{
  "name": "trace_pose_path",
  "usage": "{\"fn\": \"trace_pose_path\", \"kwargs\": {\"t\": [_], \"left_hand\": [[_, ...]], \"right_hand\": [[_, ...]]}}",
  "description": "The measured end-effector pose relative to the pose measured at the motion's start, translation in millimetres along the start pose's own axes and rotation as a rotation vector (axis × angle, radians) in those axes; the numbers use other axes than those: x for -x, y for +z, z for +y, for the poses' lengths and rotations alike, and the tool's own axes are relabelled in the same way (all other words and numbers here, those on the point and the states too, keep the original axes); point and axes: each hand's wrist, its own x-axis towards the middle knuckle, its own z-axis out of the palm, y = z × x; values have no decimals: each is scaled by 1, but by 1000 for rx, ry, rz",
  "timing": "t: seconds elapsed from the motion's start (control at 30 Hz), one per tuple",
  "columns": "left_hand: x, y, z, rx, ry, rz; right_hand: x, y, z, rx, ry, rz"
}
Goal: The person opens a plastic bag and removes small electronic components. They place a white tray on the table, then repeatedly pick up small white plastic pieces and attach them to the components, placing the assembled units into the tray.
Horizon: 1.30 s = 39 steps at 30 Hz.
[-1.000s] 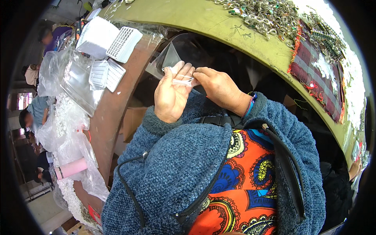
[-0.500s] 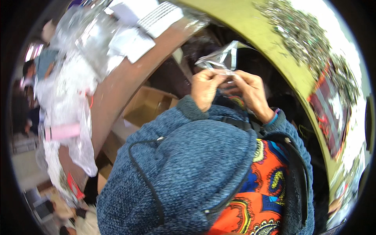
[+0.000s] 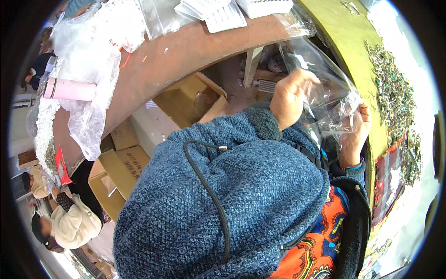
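A clear plastic bag (image 3: 327,100) stretches between my hands, beside the edge of the yellow-green tabletop. My left hand (image 3: 289,97) pinches it with bent fingers on the left. On the other side my right hand (image 3: 355,130) grips the crumpled film, its lower fingers partly seen through the plastic. The upper part of the bag spreads out loosely above both hands. Whether anything lies inside it cannot be made out through the glare.
A heap of small metal pieces (image 3: 395,93) and a checked cloth (image 3: 388,181) lie on the yellow-green table (image 3: 344,42). White plastic trays (image 3: 225,17), a pink bottle (image 3: 72,89) and plastic sheeting occupy the brown table (image 3: 172,51). Below stands an open carton (image 3: 186,95). People (image 3: 74,223) are at far left.
Both hands have moved right and apart, with the bag now opened wider between them. My view has turned, so the brown table shows more of its length and the boxes below.
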Motion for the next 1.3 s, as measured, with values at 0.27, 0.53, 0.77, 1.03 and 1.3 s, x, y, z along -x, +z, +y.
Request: {"fn": "trace_pose_path", "kwargs": {"t": [0.27,0.53,0.77,1.03,1.3], "left_hand": [[18,-13,18,-312,299,-614],[10,-25,-10,-555,386,-615],[-20,-31,-28,106,-276,-377],[-54,-26,-22,179,-495,-241],[-70,-29,12,2,-306,-633]], "right_hand": [[8,-20,-14,113,7,90],[2,-49,-20,234,52,162],[20,-24,-26,653,-85,88],[21,11,-61,978,-211,-411],[14,0,-65,393,192,-26]]}}
